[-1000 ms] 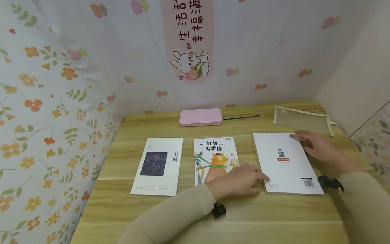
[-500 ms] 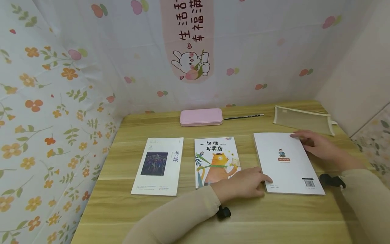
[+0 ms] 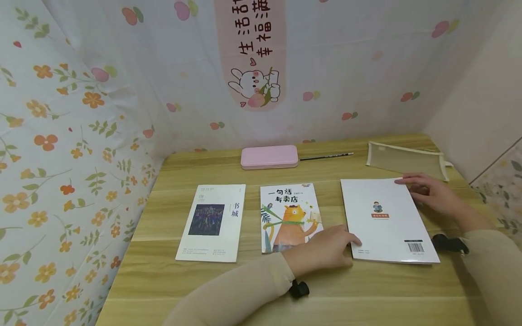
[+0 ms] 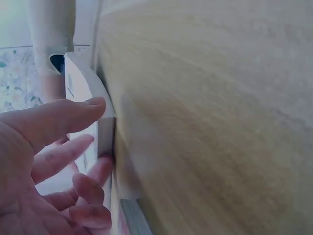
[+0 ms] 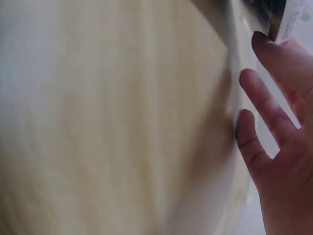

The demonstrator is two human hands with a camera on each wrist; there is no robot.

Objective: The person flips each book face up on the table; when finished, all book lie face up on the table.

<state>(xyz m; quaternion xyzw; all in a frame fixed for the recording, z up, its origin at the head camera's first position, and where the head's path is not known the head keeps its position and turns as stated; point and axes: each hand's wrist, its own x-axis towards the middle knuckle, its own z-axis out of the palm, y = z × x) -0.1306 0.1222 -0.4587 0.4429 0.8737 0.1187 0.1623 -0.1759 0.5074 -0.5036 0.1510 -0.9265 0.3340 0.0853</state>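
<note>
A white book [image 3: 379,226] lies back cover up at the right of the table, with a small cartoon reader and a barcode on it. My left hand [image 3: 326,253] is at its lower left corner, fingers loosely bent. In the left wrist view, the fingers of the left hand [image 4: 63,161] touch the book's edge [image 4: 105,134], and the thumb stands apart from them. My right hand [image 3: 432,199] touches the upper right edge with nearly straight fingers. The right wrist view shows this right hand [image 5: 281,117] with spread fingers beside the edge; their contact there is blurred.
Left of the white book lie an orange-cat picture book [image 3: 290,217] and a cream book [image 3: 212,222]. Along the back are a pink pencil case [image 3: 269,156], a black pencil [image 3: 326,156] and a mesh pouch [image 3: 403,159]. The wooden table [image 3: 346,294] meets a patterned curtain [image 3: 183,68].
The white book has shifted slightly right and toward me. My right hand has moved a little right with it; the left hand stays at the left edge.
</note>
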